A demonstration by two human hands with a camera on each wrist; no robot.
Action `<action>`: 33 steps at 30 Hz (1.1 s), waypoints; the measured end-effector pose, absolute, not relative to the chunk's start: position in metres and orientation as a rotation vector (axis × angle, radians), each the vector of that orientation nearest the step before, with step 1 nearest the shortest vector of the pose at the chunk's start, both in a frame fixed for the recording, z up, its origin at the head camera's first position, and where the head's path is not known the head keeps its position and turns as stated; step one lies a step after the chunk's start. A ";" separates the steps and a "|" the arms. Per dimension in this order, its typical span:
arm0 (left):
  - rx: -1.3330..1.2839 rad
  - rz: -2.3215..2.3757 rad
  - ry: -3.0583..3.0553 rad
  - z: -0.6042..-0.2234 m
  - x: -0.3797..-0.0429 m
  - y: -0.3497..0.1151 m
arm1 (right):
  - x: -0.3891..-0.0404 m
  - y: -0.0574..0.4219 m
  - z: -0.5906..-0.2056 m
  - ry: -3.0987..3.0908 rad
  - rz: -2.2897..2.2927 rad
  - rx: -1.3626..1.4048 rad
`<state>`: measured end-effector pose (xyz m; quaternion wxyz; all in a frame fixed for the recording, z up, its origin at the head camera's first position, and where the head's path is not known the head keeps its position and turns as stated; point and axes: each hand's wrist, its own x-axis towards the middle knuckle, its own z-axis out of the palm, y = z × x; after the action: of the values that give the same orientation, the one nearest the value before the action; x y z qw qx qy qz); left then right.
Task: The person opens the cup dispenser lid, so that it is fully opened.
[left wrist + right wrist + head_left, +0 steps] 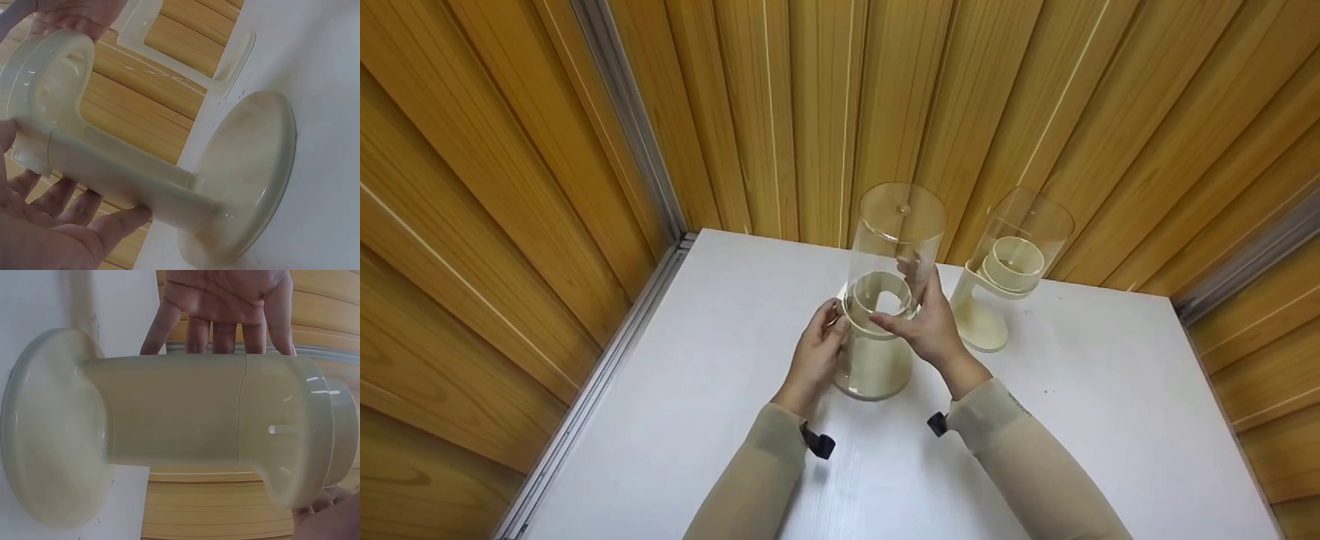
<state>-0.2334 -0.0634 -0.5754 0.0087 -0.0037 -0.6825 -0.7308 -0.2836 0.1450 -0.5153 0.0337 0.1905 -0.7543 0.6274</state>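
Observation:
A cream stand (876, 375) with a round base stands upright on the table, with a clear cylinder (877, 251) around the short cream collar at its top. My left hand (812, 356) holds the left side of the stand. In the left wrist view, its fingertips touch the post (112, 169), and the thumb lies by the ring. My right hand (934, 334) grips the upper right side, thumb across the front of the cylinder and fingers behind it. A seam crosses the post (174, 410) below the ring in the right wrist view.
A second, similar cream stand (982, 326) with its own clear cylinder (1031, 214) stands just right of my right hand. The white table (660, 420) meets wood-patterned walls (817, 112) at the back and sides. A metal rail (622, 112) runs up the left corner.

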 end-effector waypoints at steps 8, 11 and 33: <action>-0.001 -2.256 -2.183 -0.577 -0.234 -0.073 | -0.286 0.152 -0.518 -2.308 1.937 0.667; 0.023 -2.235 -2.224 -0.577 -0.235 -0.078 | -0.287 0.155 -0.518 -2.306 1.977 0.694; -0.355 -2.256 -2.283 -0.569 -0.241 -0.094 | -0.292 0.170 -0.516 -2.324 2.116 0.952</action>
<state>-0.2406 -0.0937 -0.5694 -0.0439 -0.1100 -0.7063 -0.6980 -0.2924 0.1698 -0.5164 -0.0710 0.2892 -0.7059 0.6427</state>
